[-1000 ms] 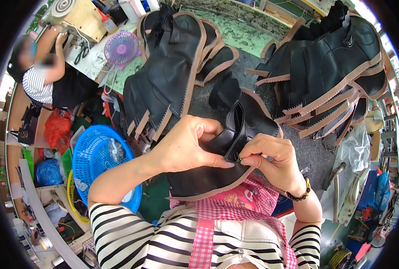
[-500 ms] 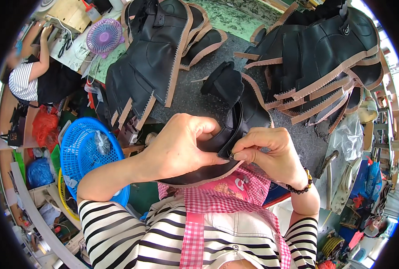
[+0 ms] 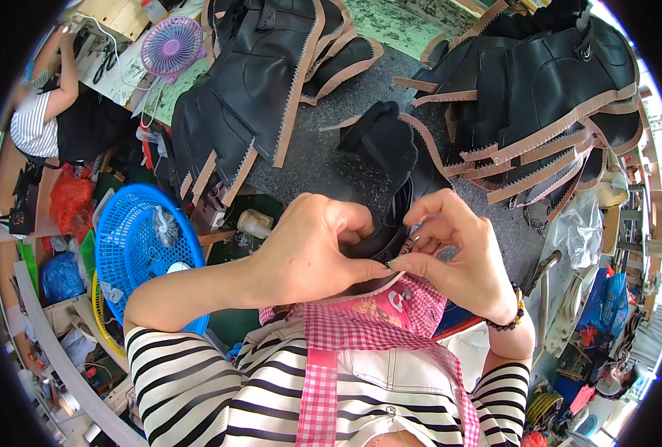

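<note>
A black leather boot upper (image 3: 383, 153) with a tan zigzag-cut edge stands between my hands at the near side of the dark work surface. My left hand (image 3: 297, 249) grips its near side, fingers curled inside the opening and thumb outside. At the same edge, the thumb of my right hand (image 3: 461, 257) presses close to my left thumb. A small shiny metal piece (image 3: 413, 243) shows among the curled right fingers; its kind is too small to tell. My fingers hide part of the upper's edge.
Stacks of similar black uppers lie at the back left (image 3: 253, 89) and back right (image 3: 536, 89). A blue plastic basket (image 3: 115, 246) stands left of my arm, and a purple fan (image 3: 172, 46) sits behind it. At the far left, another person (image 3: 70, 123) works at a bench.
My right hand has opened its pinch somewhat, index finger lifted off the edge, and the metal piece now shows. The upper has tilted, and its near side has drawn in under my hands.
</note>
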A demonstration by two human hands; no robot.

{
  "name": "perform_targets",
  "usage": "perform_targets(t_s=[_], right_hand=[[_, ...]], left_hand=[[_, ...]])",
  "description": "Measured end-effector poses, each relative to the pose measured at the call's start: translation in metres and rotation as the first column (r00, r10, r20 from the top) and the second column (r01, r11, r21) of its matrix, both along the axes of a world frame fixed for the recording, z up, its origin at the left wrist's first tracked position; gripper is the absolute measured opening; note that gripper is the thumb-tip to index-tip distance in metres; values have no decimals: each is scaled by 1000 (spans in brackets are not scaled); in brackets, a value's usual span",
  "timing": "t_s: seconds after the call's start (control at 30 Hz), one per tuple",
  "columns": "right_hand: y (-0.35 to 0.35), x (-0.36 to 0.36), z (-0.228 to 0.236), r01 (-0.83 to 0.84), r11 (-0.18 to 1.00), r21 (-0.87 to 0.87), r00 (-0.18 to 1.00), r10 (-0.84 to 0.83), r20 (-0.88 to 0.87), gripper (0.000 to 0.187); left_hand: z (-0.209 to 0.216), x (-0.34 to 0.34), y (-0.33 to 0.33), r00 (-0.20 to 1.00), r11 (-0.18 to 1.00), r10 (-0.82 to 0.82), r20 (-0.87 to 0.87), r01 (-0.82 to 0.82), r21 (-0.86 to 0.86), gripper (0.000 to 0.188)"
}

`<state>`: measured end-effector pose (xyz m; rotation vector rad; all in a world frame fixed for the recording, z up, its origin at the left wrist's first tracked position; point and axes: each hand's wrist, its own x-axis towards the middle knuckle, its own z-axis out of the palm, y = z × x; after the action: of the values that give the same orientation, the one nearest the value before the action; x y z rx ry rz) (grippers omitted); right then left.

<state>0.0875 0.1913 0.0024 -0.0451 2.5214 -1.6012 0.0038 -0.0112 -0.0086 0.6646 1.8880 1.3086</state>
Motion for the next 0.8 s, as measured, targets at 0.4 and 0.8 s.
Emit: perform_targets(t_s=[0.4,0.8], right_hand=[[0,26,-32,72,996,-42,994,-75,-76,12],[-8,37,-31,4,995,-101,1000,-7,-27,12]], left_hand=[[-21,24,-4,989,996,56,-134,-46,75,42],[-30,44,-19,979,998,36,-199,-24,59,18]])
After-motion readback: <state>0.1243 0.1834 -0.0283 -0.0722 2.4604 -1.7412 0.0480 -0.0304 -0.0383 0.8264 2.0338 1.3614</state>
